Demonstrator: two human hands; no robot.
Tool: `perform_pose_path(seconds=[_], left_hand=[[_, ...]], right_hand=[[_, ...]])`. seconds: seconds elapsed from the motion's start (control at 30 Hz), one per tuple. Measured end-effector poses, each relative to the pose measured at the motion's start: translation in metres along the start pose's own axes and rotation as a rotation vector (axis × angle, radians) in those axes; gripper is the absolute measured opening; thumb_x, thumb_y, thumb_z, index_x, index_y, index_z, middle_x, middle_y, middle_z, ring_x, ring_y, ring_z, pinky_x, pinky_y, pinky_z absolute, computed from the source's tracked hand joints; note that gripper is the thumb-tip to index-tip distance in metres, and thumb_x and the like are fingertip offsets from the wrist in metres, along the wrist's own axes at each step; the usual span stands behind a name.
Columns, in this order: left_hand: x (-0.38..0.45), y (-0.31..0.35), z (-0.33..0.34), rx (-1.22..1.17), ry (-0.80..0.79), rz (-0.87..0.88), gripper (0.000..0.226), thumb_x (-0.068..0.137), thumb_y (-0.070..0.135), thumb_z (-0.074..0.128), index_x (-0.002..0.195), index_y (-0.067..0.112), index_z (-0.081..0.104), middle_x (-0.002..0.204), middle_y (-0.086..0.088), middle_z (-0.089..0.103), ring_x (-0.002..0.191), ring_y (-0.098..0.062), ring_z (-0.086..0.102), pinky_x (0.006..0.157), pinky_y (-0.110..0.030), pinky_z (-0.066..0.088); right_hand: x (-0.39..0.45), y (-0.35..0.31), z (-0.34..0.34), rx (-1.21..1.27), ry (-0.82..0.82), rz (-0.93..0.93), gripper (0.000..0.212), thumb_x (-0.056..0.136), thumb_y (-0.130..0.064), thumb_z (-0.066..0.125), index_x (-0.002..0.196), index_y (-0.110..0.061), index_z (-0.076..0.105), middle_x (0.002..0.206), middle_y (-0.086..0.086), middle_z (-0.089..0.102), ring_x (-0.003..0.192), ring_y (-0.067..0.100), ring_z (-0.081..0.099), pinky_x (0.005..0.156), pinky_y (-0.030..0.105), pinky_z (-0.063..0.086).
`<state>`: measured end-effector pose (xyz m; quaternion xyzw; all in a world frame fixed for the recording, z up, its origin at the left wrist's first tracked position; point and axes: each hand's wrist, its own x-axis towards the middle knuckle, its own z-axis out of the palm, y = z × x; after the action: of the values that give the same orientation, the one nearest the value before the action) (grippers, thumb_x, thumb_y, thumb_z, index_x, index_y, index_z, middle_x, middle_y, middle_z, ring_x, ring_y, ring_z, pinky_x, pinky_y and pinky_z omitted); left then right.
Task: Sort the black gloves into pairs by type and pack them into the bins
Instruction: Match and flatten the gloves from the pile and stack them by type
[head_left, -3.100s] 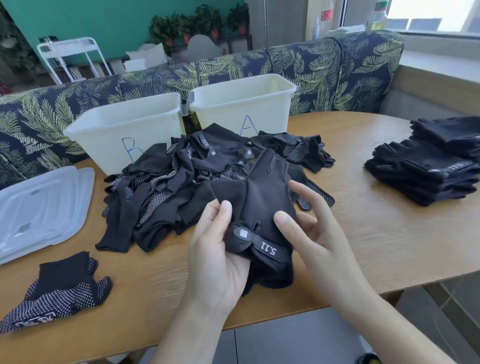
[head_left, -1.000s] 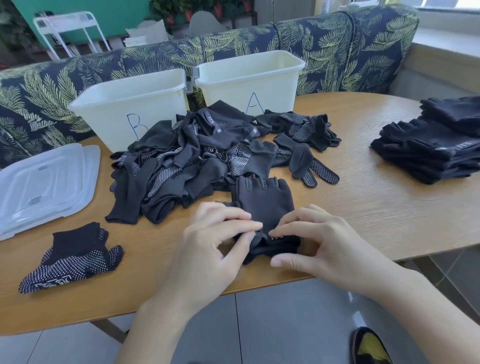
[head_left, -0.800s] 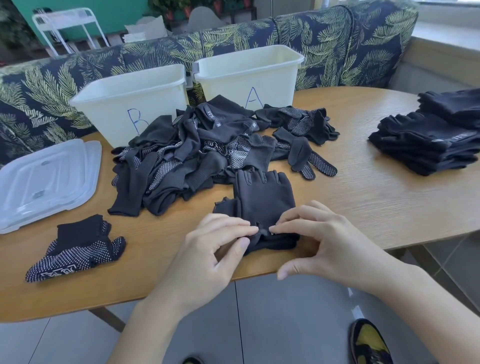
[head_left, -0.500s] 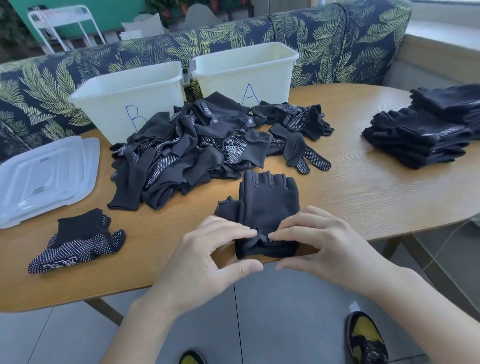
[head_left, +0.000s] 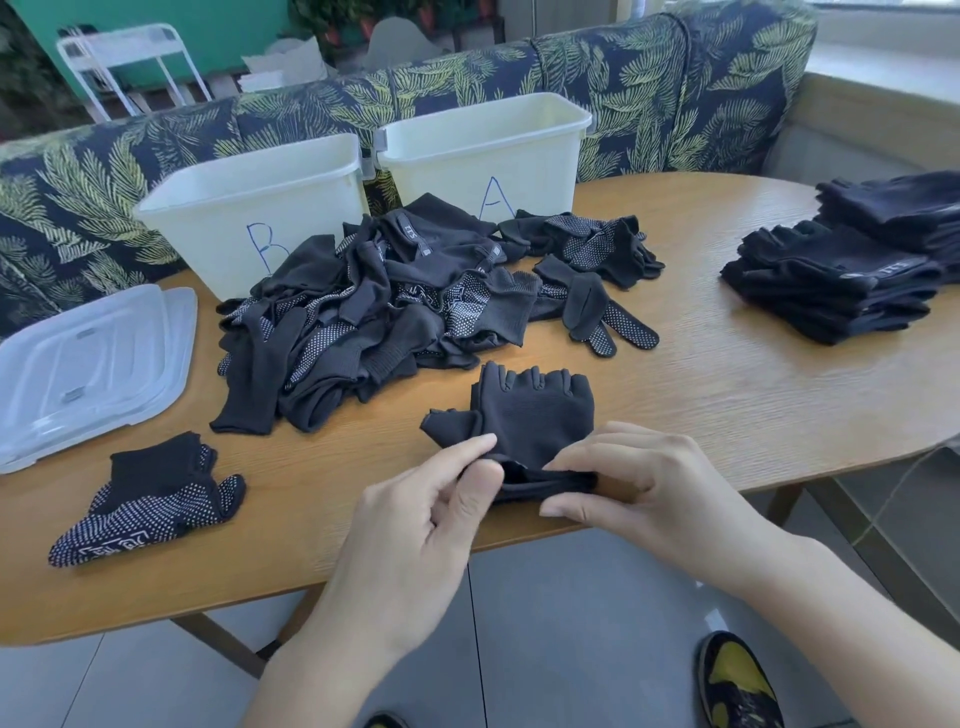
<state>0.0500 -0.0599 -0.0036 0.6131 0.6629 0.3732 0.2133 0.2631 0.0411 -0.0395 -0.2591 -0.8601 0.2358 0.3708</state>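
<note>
Bare forearms, no sleeves showing; black-and-yellow shoe (head_left: 740, 680) on one foot.

three seconds back the fingerless glove (head_left: 530, 415) was held up off the counter (head_left: 727, 395), strap side up, between both hands. now it lies flat on the counter, finger stubs pointing away from the grip. the left hand (head_left: 431, 519) has gone from cradling it underneath to pinching the cuff edge between thumb and forefinger; the right hand (head_left: 644, 493) has curled over the cuff just beside that grip, and the cuff edge is lifted off the counter.
</note>
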Motion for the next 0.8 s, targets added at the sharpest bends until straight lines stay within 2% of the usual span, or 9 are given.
perform_pose_path(seconds=[0.07, 0.13, 0.23, 0.33, 0.4, 0.47, 0.57, 0.7, 0.8], left_hand=[[0.006, 0.007, 0.002, -0.088, -0.004, -0.079, 0.058, 0.092, 0.077, 0.028, 0.117, 0.047, 0.070, 0.065, 0.008, 0.065, 0.061, -0.002, 0.063, 0.063, -0.015, 0.045], [0.013, 0.012, 0.006, -0.208, -0.023, -0.172, 0.054, 0.086, 0.074, 0.035, 0.110, 0.043, 0.073, 0.071, 0.000, 0.071, 0.059, -0.007, 0.068, 0.068, -0.022, 0.055], [0.023, 0.013, 0.012, -0.457, -0.064, -0.250, 0.051, 0.085, 0.073, 0.054, 0.109, 0.035, 0.077, 0.097, -0.003, 0.076, 0.083, -0.020, 0.076, 0.076, -0.035, 0.062], [0.032, 0.011, 0.011, -0.578, -0.084, -0.291, 0.038, 0.078, 0.058, 0.068, 0.106, 0.035, 0.079, 0.103, 0.000, 0.076, 0.104, -0.017, 0.072, 0.080, -0.034, 0.062], [0.037, 0.007, 0.010, -0.612, -0.108, -0.322, 0.035, 0.077, 0.050, 0.081, 0.109, 0.035, 0.078, 0.098, 0.005, 0.076, 0.104, -0.018, 0.070, 0.088, -0.040, 0.060], [0.042, 0.005, 0.008, -0.611, -0.129, -0.327, 0.032, 0.078, 0.037, 0.082, 0.110, 0.034, 0.078, 0.097, 0.002, 0.076, 0.099, -0.022, 0.071, 0.095, -0.047, 0.058], [0.046, 0.003, 0.009, -0.582, -0.114, -0.316, 0.031, 0.084, 0.015, 0.079, 0.107, 0.035, 0.078, 0.095, -0.008, 0.076, 0.093, -0.032, 0.072, 0.092, -0.055, 0.058], [0.048, -0.002, 0.012, -0.611, -0.070, -0.285, 0.047, 0.071, 0.016, 0.076, 0.114, 0.035, 0.076, 0.104, -0.004, 0.078, 0.102, -0.023, 0.073, 0.099, -0.047, 0.056], [0.048, -0.002, 0.014, -0.641, 0.020, -0.246, 0.055, 0.071, 0.017, 0.075, 0.124, 0.032, 0.070, 0.104, -0.003, 0.079, 0.102, -0.022, 0.074, 0.095, -0.040, 0.055]], right_hand=[[0.001, -0.001, 0.002, -0.002, 0.017, -0.033, 0.027, 0.088, -0.047, 0.072, 0.101, -0.024, 0.074, 0.096, -0.020, 0.067, 0.089, 0.001, 0.063, 0.079, 0.018, 0.050], [0.002, -0.002, 0.003, -0.003, 0.033, -0.065, 0.026, 0.088, -0.044, 0.073, 0.101, -0.021, 0.074, 0.096, -0.021, 0.066, 0.088, 0.003, 0.063, 0.078, 0.018, 0.050], [0.003, -0.003, 0.005, -0.022, 0.057, -0.098, 0.027, 0.088, -0.043, 0.074, 0.100, -0.019, 0.075, 0.096, -0.018, 0.069, 0.088, 0.006, 0.064, 0.076, 0.023, 0.053], [0.004, -0.003, 0.005, -0.017, 0.069, -0.114, 0.025, 0.089, -0.041, 0.074, 0.101, -0.019, 0.076, 0.098, -0.018, 0.070, 0.088, 0.007, 0.064, 0.077, 0.023, 0.053], [0.004, -0.004, 0.005, -0.031, 0.061, -0.125, 0.027, 0.090, -0.041, 0.074, 0.101, -0.017, 0.077, 0.098, -0.018, 0.071, 0.089, 0.008, 0.064, 0.078, 0.024, 0.053], [0.004, -0.003, 0.006, -0.056, 0.037, -0.137, 0.028, 0.092, -0.041, 0.072, 0.102, -0.016, 0.077, 0.100, -0.017, 0.072, 0.091, 0.009, 0.064, 0.079, 0.025, 0.053], [0.003, -0.001, 0.007, -0.060, 0.006, -0.115, 0.029, 0.091, -0.043, 0.074, 0.106, -0.018, 0.076, 0.105, -0.016, 0.071, 0.095, 0.009, 0.064, 0.083, 0.026, 0.053], [0.003, -0.006, 0.004, 0.022, 0.027, 0.053, 0.045, 0.084, -0.062, 0.072, 0.113, -0.028, 0.075, 0.119, -0.021, 0.062, 0.110, 0.006, 0.061, 0.092, 0.018, 0.047], [0.004, -0.014, 0.001, 0.027, 0.109, 0.233, 0.055, 0.085, -0.074, 0.058, 0.124, -0.037, 0.067, 0.116, -0.022, 0.053, 0.106, 0.004, 0.059, 0.086, 0.009, 0.042]])
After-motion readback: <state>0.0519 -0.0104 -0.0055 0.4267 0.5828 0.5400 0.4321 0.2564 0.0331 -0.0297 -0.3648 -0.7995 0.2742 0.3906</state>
